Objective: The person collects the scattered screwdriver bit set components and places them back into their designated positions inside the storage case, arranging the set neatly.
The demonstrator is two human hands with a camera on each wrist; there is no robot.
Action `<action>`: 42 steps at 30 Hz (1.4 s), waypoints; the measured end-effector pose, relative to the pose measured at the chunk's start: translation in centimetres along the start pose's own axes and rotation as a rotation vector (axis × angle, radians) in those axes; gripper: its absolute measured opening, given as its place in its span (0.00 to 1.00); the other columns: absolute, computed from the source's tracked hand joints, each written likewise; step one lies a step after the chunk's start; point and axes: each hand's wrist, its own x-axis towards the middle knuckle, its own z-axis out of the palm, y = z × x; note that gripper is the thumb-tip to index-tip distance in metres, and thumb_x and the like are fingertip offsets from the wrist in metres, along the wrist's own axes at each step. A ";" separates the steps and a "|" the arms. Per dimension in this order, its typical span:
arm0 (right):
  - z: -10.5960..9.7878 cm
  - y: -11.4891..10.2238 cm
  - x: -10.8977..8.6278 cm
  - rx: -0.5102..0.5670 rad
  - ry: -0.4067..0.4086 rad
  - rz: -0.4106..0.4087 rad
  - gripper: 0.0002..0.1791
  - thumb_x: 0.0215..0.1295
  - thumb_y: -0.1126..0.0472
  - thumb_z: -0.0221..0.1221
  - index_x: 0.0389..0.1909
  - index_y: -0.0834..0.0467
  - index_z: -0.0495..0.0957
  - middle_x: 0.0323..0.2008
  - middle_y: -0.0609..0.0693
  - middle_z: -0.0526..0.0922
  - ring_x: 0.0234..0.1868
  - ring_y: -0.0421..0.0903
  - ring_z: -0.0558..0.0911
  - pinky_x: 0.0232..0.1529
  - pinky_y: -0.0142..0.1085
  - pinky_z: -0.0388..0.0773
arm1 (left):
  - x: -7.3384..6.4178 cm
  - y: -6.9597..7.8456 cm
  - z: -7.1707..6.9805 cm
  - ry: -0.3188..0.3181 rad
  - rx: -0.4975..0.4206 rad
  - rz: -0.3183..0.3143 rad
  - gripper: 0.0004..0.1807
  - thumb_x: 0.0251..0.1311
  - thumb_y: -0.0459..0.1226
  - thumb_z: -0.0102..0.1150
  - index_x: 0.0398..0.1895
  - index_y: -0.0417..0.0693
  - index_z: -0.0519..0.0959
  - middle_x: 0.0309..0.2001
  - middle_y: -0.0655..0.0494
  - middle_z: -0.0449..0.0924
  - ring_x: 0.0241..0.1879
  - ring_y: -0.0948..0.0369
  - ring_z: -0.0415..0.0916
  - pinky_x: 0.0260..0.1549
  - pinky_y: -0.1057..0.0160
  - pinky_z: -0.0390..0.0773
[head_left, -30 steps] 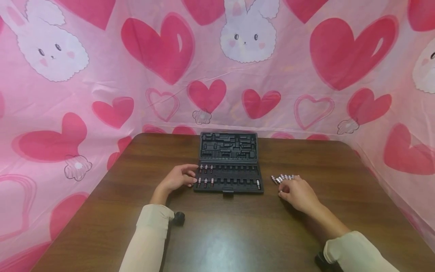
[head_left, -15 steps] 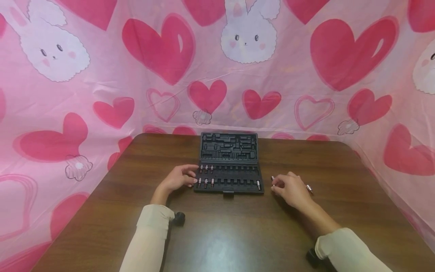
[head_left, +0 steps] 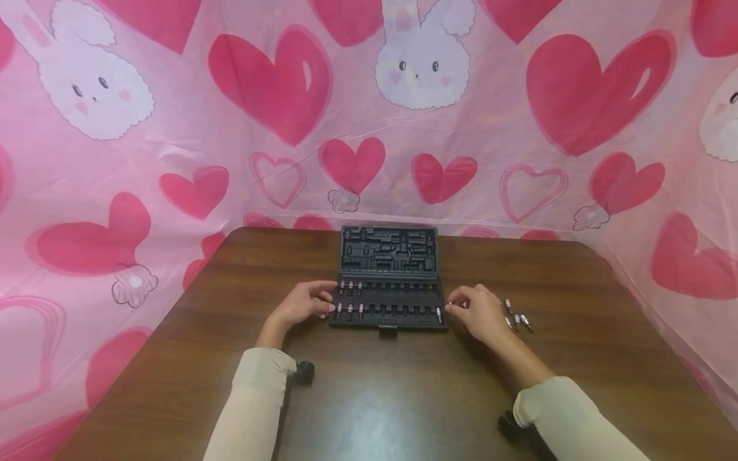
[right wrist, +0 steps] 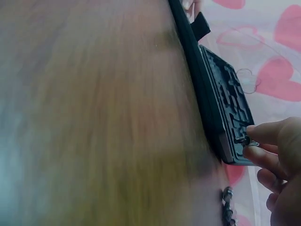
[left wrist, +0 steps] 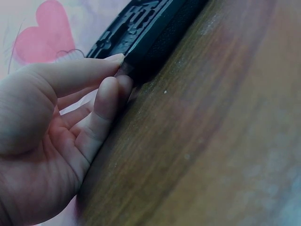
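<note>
A black tool case (head_left: 387,294) lies unfolded on the table, its lid leaning back. Short bit sockets (head_left: 350,310) fill slots at the left of both rows, and one silver bit socket (head_left: 439,314) sits at the front row's right end. My left hand (head_left: 302,301) rests its fingertips against the case's left edge; in the left wrist view, the thumb and fingertips touch the side wall (left wrist: 146,52). By the right edge, my right hand (head_left: 480,312) pinches a small dark metal bit socket (right wrist: 243,140) between thumb and index finger.
Several loose bit sockets (head_left: 517,320) lie on the wooden table (head_left: 369,384) just right of my right hand. A pink curtain (head_left: 369,115) with hearts and rabbits hangs behind the table and along both sides.
My right hand has moved left from the loose bit sockets to the case's right edge, uncovering the pieces beside it. My left hand stays at the case's left edge.
</note>
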 end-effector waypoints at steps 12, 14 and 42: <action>2.1 -1.5 0.7 0.096 -0.016 0.032 0.06 0.53 0.61 0.71 0.29 0.56 0.83 0.24 0.45 0.76 0.30 0.45 0.73 0.31 0.40 0.68 | 0.1 -0.2 0.0 -0.005 0.006 0.004 0.28 0.57 0.28 0.64 0.62 0.40 0.74 0.42 0.43 0.79 0.34 0.54 0.79 0.34 0.58 0.83; 2.4 -1.8 0.7 0.099 -0.017 0.032 0.06 0.53 0.61 0.71 0.29 0.56 0.83 0.24 0.45 0.76 0.30 0.45 0.72 0.31 0.40 0.68 | 0.0 -0.2 0.0 -0.004 0.011 0.000 0.27 0.57 0.28 0.64 0.62 0.40 0.74 0.42 0.44 0.79 0.34 0.54 0.79 0.34 0.58 0.83; 3.3 -2.4 1.3 -0.024 -0.080 0.024 0.07 0.54 0.60 0.70 0.30 0.54 0.82 0.21 0.42 0.77 0.30 0.44 0.71 0.29 0.39 0.67 | 0.1 -0.1 -0.2 -0.010 -0.003 -0.007 0.27 0.56 0.28 0.65 0.62 0.41 0.74 0.41 0.44 0.79 0.33 0.54 0.79 0.34 0.58 0.83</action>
